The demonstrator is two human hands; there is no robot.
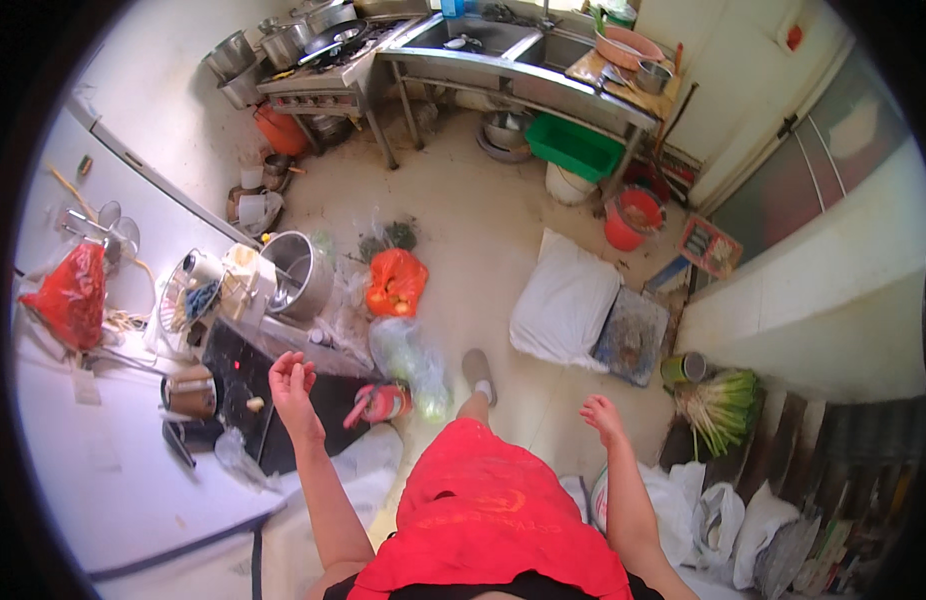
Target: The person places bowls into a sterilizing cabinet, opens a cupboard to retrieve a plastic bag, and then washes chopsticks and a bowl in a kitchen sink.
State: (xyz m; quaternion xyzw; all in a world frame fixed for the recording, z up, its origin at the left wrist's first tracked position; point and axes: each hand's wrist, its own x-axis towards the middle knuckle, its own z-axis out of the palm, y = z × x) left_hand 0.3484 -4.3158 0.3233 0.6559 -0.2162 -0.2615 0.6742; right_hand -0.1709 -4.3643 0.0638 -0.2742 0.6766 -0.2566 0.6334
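Note:
My left hand (292,386) is raised at the left with its fingers loosely curled and holding nothing. It appears over the black worktop (242,367), where a small pale lump (254,404) and a brown container (189,391) sit. My right hand (602,417) hangs over the floor on the other side, fingers slightly bent and also bare. Between my arms is the red apron (478,502) that I wear. One grey shoe (478,375) is forward on the floor. Near it lie a clear plastic bag of green vegetables (409,364) and a red fire extinguisher (380,403).
An orange bag of produce (395,283) and a large metal pot (289,274) are ahead left. A white sack (564,304) lies ahead right, near a red bucket (632,219). Green onions (718,412) are at the right. A stove (320,82) and sinks (474,37) line the back.

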